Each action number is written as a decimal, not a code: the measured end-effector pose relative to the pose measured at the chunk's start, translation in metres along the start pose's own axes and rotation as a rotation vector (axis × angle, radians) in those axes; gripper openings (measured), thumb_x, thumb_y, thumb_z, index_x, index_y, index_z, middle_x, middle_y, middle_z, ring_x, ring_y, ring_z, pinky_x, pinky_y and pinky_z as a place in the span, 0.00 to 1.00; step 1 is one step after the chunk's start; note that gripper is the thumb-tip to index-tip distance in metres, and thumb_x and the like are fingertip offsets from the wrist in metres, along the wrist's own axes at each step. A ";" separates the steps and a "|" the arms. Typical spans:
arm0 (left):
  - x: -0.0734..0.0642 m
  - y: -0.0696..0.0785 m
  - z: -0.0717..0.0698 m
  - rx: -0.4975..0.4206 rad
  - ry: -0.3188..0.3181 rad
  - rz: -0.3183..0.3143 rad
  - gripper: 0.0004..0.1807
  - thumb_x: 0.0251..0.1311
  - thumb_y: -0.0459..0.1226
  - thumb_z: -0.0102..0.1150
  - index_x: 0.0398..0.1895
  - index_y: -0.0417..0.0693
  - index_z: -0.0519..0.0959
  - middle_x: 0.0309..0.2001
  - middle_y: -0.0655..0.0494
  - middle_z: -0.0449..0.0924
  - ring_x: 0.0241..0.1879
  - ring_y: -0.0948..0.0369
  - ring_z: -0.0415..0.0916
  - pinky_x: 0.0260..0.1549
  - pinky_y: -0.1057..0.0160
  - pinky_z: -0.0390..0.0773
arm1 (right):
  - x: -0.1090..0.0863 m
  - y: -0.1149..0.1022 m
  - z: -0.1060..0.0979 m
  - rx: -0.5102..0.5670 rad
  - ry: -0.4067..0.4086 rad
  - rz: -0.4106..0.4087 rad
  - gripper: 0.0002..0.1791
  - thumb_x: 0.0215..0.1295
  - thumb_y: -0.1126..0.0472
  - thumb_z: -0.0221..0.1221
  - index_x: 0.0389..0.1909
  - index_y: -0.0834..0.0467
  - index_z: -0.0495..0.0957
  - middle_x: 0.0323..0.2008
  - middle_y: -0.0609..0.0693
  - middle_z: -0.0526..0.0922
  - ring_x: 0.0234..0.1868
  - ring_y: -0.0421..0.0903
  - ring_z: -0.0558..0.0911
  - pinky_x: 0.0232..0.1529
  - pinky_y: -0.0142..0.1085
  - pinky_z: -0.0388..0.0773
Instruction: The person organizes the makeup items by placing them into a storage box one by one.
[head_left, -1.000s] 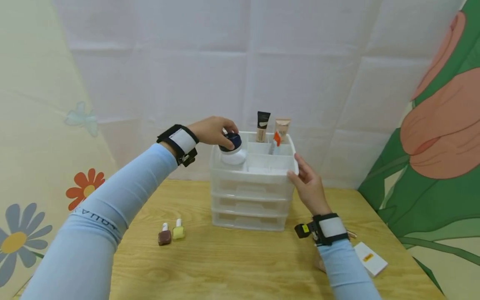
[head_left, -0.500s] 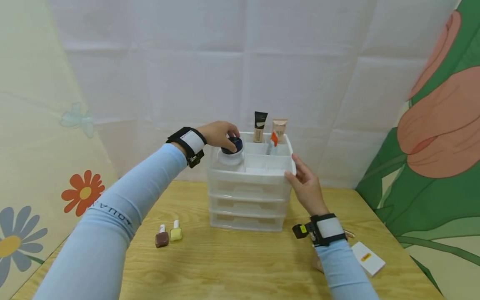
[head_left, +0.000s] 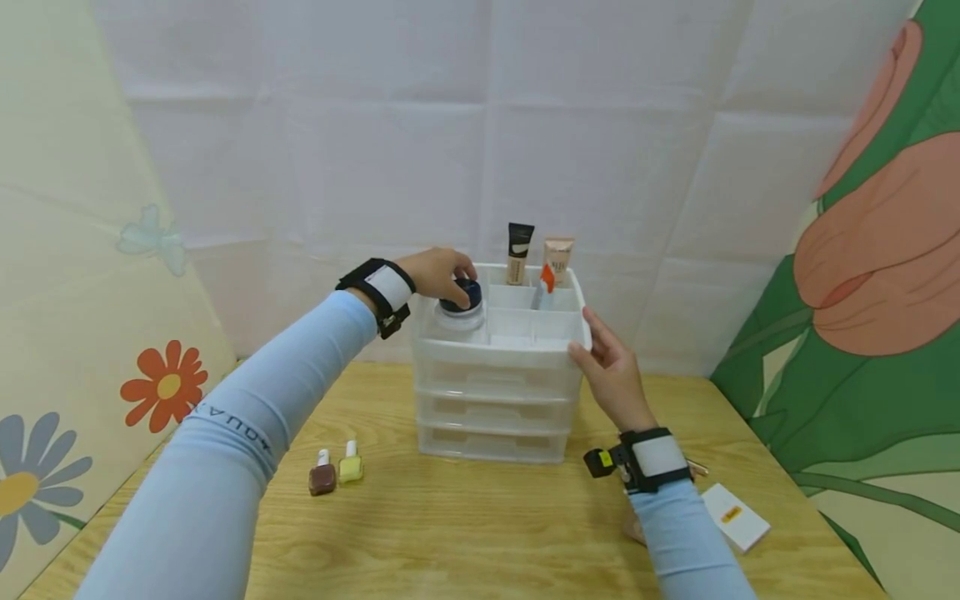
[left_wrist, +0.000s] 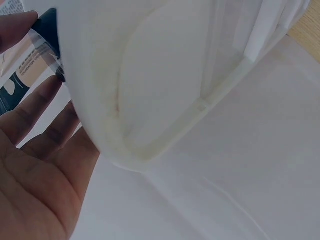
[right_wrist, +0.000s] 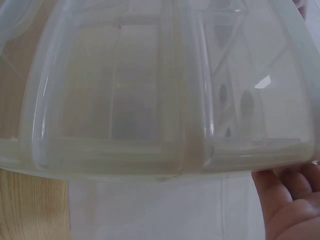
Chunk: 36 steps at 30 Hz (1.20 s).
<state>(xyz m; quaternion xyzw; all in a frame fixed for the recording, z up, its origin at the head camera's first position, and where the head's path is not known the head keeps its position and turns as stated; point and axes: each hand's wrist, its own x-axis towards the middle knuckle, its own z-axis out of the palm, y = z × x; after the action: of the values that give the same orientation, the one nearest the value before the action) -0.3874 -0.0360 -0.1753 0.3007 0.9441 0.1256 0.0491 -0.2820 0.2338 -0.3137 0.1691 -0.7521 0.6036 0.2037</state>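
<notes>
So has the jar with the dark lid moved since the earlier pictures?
Yes, downward: judged against the white drawer unit, the jar under the left hand now sits lower.

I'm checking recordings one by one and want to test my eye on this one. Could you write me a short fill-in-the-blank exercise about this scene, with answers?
1. The white organizer has ____ drawers stacked in its front.
2. The left grip holds the jar by its lid, which is dark ____.
3. On the table, a small brown bottle is beside a small ____ one.
4. The right grip holds the organizer at its ____ side.

Missing words: three; blue; yellow; right.
</notes>
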 end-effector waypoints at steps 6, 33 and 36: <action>0.000 0.002 0.001 0.000 -0.010 -0.018 0.28 0.58 0.41 0.65 0.62 0.45 0.73 0.61 0.44 0.72 0.59 0.51 0.69 0.56 0.55 0.71 | -0.001 0.001 -0.001 0.001 -0.002 -0.001 0.34 0.71 0.61 0.55 0.75 0.56 0.54 0.69 0.61 0.61 0.65 0.57 0.69 0.54 0.26 0.72; -0.006 -0.002 -0.003 0.039 -0.005 -0.008 0.29 0.59 0.39 0.64 0.64 0.44 0.71 0.63 0.43 0.69 0.62 0.50 0.66 0.60 0.53 0.67 | 0.003 0.004 0.003 -0.008 -0.013 -0.021 0.35 0.72 0.59 0.54 0.75 0.57 0.53 0.69 0.62 0.61 0.65 0.60 0.68 0.53 0.25 0.71; -0.010 -0.004 -0.007 0.031 0.027 0.005 0.29 0.59 0.38 0.65 0.64 0.43 0.71 0.63 0.43 0.69 0.61 0.48 0.67 0.58 0.53 0.69 | 0.004 0.005 0.003 -0.014 -0.010 -0.024 0.34 0.72 0.59 0.55 0.75 0.57 0.53 0.69 0.62 0.61 0.65 0.59 0.68 0.54 0.26 0.71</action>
<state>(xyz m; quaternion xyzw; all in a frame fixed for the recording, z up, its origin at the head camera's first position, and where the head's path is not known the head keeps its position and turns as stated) -0.3822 -0.0462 -0.1693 0.3020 0.9458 0.1151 0.0314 -0.2885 0.2321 -0.3159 0.1795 -0.7553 0.5949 0.2083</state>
